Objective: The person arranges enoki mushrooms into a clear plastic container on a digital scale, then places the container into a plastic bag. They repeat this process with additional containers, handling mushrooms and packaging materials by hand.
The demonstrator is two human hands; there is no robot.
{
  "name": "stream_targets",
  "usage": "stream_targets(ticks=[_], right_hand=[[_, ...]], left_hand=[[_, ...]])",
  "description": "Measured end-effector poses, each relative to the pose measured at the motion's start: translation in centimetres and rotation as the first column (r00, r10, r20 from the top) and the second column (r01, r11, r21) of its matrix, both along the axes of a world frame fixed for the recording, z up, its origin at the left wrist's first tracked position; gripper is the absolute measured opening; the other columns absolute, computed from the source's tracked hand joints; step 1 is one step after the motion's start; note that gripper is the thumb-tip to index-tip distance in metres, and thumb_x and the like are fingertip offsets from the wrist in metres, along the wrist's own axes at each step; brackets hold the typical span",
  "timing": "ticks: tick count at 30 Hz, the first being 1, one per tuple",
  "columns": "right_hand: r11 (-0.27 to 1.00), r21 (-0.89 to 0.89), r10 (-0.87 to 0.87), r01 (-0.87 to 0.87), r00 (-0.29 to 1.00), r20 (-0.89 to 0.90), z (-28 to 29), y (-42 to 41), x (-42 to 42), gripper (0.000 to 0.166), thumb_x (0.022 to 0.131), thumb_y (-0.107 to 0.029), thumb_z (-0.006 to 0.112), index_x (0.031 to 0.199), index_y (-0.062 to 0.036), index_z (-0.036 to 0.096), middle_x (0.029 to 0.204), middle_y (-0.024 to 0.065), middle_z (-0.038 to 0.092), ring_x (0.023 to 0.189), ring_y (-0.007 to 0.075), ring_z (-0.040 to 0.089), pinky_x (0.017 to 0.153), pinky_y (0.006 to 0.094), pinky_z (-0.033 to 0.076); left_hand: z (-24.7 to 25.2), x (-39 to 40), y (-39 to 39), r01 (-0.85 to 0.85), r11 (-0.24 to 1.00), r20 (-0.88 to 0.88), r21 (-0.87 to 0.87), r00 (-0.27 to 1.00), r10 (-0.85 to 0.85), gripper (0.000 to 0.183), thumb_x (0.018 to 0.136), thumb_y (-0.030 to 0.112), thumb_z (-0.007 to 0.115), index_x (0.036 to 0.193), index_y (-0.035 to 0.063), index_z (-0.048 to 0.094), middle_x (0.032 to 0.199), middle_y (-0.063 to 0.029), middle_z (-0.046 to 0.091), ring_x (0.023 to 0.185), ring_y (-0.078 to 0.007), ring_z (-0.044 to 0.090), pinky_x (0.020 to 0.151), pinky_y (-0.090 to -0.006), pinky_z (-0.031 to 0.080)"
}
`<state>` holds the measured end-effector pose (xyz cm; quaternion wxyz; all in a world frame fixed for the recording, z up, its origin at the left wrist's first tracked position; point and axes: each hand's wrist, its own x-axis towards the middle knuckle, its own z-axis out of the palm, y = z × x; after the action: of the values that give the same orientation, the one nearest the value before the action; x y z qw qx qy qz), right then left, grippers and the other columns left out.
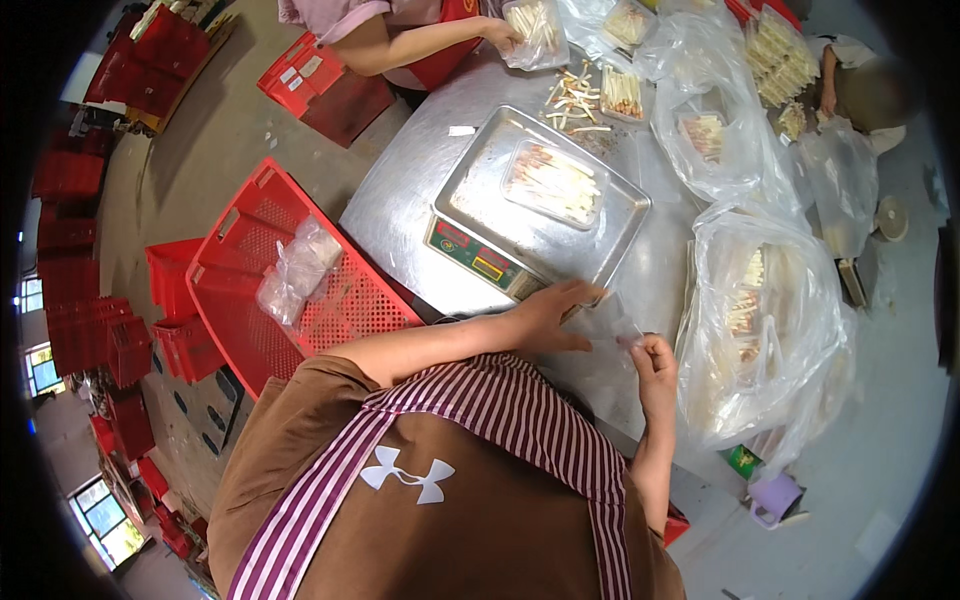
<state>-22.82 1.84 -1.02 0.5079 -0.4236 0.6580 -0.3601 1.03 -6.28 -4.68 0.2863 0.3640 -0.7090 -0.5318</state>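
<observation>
My left hand [553,318] is at the near corner of a shallow metal tray [472,176], blurred, fingers spread, with nothing seen gripped. To its right, my right hand [654,358] pinches the edge of a thin clear plastic piece [609,319]; whether it is film or a lid is unclear. The tray rests on a green-fronted weighing scale [474,256]. Inside the tray sits a clear plastic box [556,184] filled with slender pale stalks with brownish tips, which look like mushrooms.
On the metal table [397,202], loose stalks [571,97] and a filled box [622,94] lie beyond the tray. Clear bags [765,337] holding packed boxes line the right side. A red crate [360,300] stands at left. Opposite, a co-worker's hand [501,34] touches another filled box [534,30].
</observation>
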Motion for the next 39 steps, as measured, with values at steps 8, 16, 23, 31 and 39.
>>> stream_targets(ticks=[8,16,23,31,39], right_hand=[[0.997,0.07,-0.041,0.016,0.925,0.377,-0.6,-5.7,1.4,0.012,0.101,-0.015,0.055,0.095,-0.0058,0.06,0.085,0.006,0.068,0.07,0.0083,0.061,0.067,0.0193,0.047],[0.972,0.228,-0.142,0.052,0.906,0.398,-3.8,-7.3,3.3,0.017,0.102,-0.021,0.056,0.094,-0.0075,0.062,0.082,0.0003,0.066,0.068,0.0076,0.057,0.064,0.0224,0.046],[0.982,0.185,-0.025,-0.02,0.971,0.238,-3.5,-7.7,3.9,0.02,0.1,-0.031,0.059,0.097,-0.0117,0.064,0.084,-0.0037,0.064,0.073,0.005,0.054,0.069,0.0211,0.042],[0.983,0.107,0.149,-0.15,0.989,0.018,-0.9,-7.4,5.0,0.014,0.091,-0.011,0.069,0.101,-0.0034,0.062,0.091,-0.0016,0.061,0.082,0.006,0.054,0.075,0.0221,0.044],[0.986,0.135,0.049,-0.102,0.935,0.351,1.2,-5.3,5.9,0.03,0.09,-0.009,0.067,0.118,-0.002,0.059,0.106,0.0042,0.065,0.087,0.0095,0.061,0.076,0.0257,0.05]], left_hand=[[-0.6,2.0,-3.1,0.021,0.846,-0.101,0.533,0.994,0.039,0.025,0.086,0.022,0.073,0.103,0.0044,0.069,0.085,-0.0003,0.066,0.081,-0.0087,0.058,0.072,-0.028,0.048],[-1.8,3.5,-2.7,-0.005,0.835,-0.059,0.55,0.997,0.045,0.018,0.089,0.019,0.071,0.094,0.0022,0.069,0.08,0.002,0.063,0.077,-0.0051,0.054,0.07,-0.0243,0.045],[-2.8,3.7,-1.9,-0.081,0.79,-0.12,0.607,0.974,0.192,0.019,0.087,0.019,0.073,0.086,0.0034,0.063,0.08,0.0031,0.063,0.076,-0.0049,0.053,0.07,-0.0249,0.044],[3.4,2.5,-2.1,-0.122,0.947,0.044,-0.297,0.989,0.142,0.013,0.074,0.006,0.067,0.082,0.006,0.056,0.077,-0.0079,0.059,0.074,-0.0299,0.06,0.071,-0.0399,0.047],[6.1,3.2,-2.1,-0.114,0.869,0.171,-0.481,0.96,0.221,0.015,0.072,0.006,0.066,0.081,0.006,0.054,0.075,-0.0093,0.059,0.071,-0.0324,0.06,0.067,-0.0407,0.045]])
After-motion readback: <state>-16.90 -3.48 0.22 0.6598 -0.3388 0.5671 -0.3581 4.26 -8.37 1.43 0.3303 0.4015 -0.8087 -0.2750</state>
